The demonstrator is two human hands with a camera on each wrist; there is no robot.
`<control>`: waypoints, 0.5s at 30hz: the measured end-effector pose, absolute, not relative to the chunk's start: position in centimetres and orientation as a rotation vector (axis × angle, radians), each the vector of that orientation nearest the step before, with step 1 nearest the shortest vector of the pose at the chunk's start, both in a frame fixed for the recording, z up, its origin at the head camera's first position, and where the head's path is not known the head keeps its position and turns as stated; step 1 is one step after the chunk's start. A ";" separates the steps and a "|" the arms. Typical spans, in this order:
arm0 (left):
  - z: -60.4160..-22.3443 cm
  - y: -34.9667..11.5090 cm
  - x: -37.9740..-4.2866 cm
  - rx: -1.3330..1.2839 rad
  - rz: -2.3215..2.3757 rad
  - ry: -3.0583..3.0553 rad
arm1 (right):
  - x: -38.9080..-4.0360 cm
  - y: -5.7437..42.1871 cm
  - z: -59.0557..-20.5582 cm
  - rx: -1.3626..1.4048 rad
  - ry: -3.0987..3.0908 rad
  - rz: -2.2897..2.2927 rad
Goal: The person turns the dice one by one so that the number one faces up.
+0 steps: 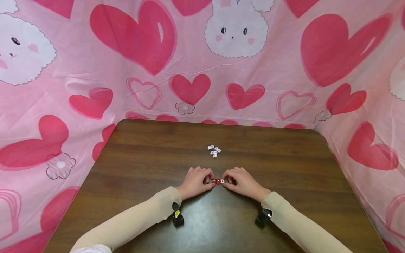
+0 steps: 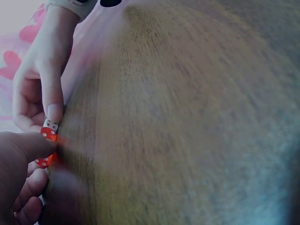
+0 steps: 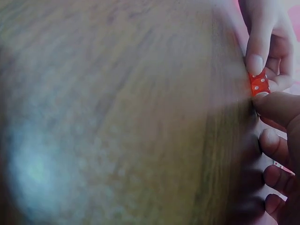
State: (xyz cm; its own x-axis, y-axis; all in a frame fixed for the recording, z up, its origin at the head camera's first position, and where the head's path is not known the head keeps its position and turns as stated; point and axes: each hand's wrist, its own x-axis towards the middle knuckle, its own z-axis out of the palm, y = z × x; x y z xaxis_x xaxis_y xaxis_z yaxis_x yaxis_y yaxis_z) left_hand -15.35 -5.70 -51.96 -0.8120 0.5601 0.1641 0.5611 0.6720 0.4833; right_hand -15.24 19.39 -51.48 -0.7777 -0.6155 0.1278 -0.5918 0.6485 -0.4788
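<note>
A short row of small dice (image 1: pixel 218 181), two red and one white, lies on the brown wooden table (image 1: pixel 152 165). My left hand (image 1: pixel 210 180) pinches the row's red end and my right hand (image 1: pixel 225 181) pinches its white end, fingers curled, so the hands almost meet. The left wrist view shows the white die (image 2: pixel 50 124) under a right-hand fingertip and a red die (image 2: pixel 48 135) against my left thumb. In the right wrist view only one red die (image 3: pixel 259 85) shows between the two hands' fingers.
A small heap of several white dice (image 1: pixel 214 151) lies just beyond the hands, toward the table's far edge. Pink cloth with hearts and rabbits (image 1: pixel 202 70) hangs behind and on both sides of the table.
</note>
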 end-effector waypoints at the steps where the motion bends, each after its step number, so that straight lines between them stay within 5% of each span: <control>1: -52.0 -5.7 -15.3 -0.963 -0.830 -2.874 | -15.2 19.4 -51.5 -1.033 2.808 -0.790; 15: -51.7 -5.6 -15.2 -0.960 -0.837 -2.869 | -15.2 19.3 -51.8 -1.054 2.839 -0.798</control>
